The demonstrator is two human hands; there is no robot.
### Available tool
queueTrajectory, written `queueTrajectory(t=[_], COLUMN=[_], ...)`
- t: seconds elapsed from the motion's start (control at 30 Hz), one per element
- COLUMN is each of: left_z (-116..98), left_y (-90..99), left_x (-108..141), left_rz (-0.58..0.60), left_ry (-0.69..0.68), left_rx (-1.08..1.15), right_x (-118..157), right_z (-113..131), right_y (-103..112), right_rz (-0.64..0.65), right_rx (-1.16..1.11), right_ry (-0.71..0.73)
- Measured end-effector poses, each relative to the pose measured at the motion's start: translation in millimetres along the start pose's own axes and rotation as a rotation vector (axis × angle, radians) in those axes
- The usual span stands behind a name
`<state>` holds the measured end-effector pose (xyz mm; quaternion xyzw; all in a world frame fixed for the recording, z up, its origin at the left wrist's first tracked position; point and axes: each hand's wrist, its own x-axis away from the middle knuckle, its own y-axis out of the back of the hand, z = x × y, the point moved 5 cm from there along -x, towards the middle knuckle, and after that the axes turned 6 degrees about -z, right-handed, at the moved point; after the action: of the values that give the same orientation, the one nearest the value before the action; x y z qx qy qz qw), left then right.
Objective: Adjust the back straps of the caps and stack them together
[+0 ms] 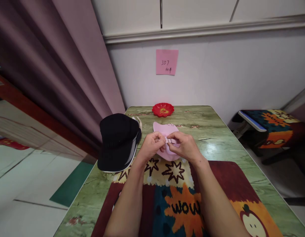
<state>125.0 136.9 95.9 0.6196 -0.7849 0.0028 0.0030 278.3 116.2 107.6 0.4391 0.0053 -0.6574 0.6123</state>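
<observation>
1. A pink cap (172, 156) sits at the middle of the green, wood-patterned table (202, 120), just beyond the person's forearms and near the upper edge of the patterned mat (224, 179).
2. The left hand (153, 144) has thumb and fingers pinched together on the cap's narrow strap (168, 140) (its fingertips partly hide what they grip).
3. The right hand (184, 144) pinches the same strap from the other side, thumb below and index finger above, by a small buckle (170, 141).
4. Left of the hands, a black cap (118, 131) with a pale-edged brim overlaps the mat's corner.
5. Beyond the pink cap, near the wall (204, 65), lies a red scalloped dish (155, 110) with a gold motif.
6. A pink paper note (166, 59) on the wall bears "357" (handwritten characters below it).
7. A mauve curtain (78, 39) hangs at the left.
</observation>
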Motion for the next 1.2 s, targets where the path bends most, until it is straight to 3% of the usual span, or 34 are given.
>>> queueTrajectory(t=[0.33,0.7,0.93,1.2], left_z=[-1.5,4.1,3.3,-1.4], left_y=[4.7,4.9,3.3,2.8], left_x=[0.0,-2.6,-1.4,-2.5], left_rz=[-0.003,-0.045,0.059,0.024], left_ry=[-0.014,-0.01,0.004,-0.074], left_rx=[-0.018,-0.009,-0.056,-0.071], right_x=[1.7,0.7,1.0,-2.3], right_z=[-2.1,-2.7,-1.9,-2.1], right_y=[0.7,-2.5,-3.2,3.4], right_rz=[-0.058,-0.003,-0.057,0.095], right_rx=[0.038,0.002,0.012,-0.106], right_ry=[-0.01,0.053,0.045,-0.055])
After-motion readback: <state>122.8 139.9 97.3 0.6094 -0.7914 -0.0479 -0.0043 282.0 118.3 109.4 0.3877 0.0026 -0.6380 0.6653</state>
